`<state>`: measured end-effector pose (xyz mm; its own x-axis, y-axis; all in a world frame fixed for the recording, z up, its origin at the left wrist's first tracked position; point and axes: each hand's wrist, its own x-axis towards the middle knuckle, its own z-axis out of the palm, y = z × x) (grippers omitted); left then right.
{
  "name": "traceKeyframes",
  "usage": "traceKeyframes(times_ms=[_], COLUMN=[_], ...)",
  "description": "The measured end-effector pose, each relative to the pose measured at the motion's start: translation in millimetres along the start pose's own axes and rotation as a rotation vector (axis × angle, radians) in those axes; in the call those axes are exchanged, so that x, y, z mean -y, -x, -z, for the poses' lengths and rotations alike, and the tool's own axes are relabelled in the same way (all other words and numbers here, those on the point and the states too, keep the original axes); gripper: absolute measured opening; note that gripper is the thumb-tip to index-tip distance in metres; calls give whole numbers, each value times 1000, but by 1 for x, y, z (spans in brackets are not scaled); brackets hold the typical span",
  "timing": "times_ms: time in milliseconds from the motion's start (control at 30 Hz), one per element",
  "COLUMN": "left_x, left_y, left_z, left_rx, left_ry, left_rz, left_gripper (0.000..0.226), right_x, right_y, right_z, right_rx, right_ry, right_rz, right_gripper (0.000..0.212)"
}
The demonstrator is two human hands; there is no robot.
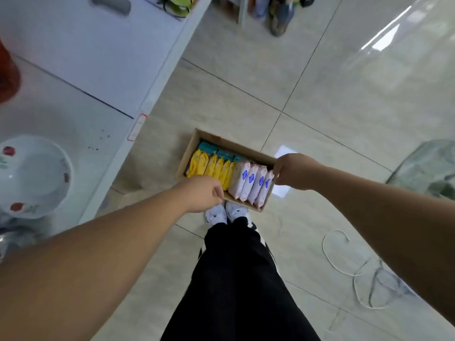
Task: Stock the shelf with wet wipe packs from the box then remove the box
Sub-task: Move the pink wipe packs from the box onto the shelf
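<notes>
Nearest to us, our black trousers (236, 279) end in white shoes (226, 214) planted on glossy pale floor tiles (320, 99) with dark grout lines. A loose white cord (344, 267) curls on the tiles to our right.

Just past the shoes we hold the cardboard box (214, 137). Our left hand (204, 193) curls its fingers over the near long wall, and our right hand (293, 172) closes round the right end wall. We cannot tell whether the box rests on the floor or hangs clear of it.

Its long axis runs across us, the left end angled away toward the shelf. The packs stand on edge across that axis: yellow packs (211, 167) on the left, pink-white packs (251, 183) on the right and teal packs (209, 146) behind.

To our left stands the white shelf (86, 57), carrying a flowered bowl (32, 175). Farther off, blurred goods sit along the wall.
</notes>
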<state>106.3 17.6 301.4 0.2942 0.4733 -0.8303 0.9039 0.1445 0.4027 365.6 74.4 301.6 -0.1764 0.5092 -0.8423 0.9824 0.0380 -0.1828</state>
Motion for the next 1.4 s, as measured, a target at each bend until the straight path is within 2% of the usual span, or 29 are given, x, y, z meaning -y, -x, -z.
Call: traceKeyframes(times_ms=[133, 267, 467, 633, 733, 833, 900, 1000, 1133, 1267, 1400], left_x=[17, 36, 63, 76, 83, 92, 100, 113, 124, 137, 146], left_y=[-76, -145, -220, -251, -258, -261, -264, -268, -278, -292, -298], left_z=[-54, -101, -142, -162, -166, -159, -154, -146, -146, -159, -171], left_rx=[73, 112, 133, 183, 157, 43, -39, -128, -229, -200, -139], left_ry=[-79, -85, -182, -226, -189, -117, -80, -8, 188, 284, 254], left_rz=[-30, -49, -96, -122, -111, -44, 33, 160, 283, 382, 396], left_gripper=[18, 24, 38, 57, 55, 37, 33, 46, 61, 70, 58], right_x=[-18, -35, -48, -42, -38, -37, -35, -31, -19, -8, -11], right_y=[-66, -135, -217, -248, -254, -257, -262, -277, -297, -311, -313], right_z=[-58, -107, -136, -153, -157, -155, -153, -154, -160, -171, -183], right_rx=[88, 106, 85, 81, 42, 27, -12, -59, 44, 37, 27], right_ry=[21, 18, -42, -58, -98, -195, -223, -136, -11, -19, -56], right_rz=[29, 30, -5, 27, 55, 134, 151, 113, 99, 71, 28], right_gripper=[4, 17, 28, 38, 47, 57, 61, 71, 82, 88, 87])
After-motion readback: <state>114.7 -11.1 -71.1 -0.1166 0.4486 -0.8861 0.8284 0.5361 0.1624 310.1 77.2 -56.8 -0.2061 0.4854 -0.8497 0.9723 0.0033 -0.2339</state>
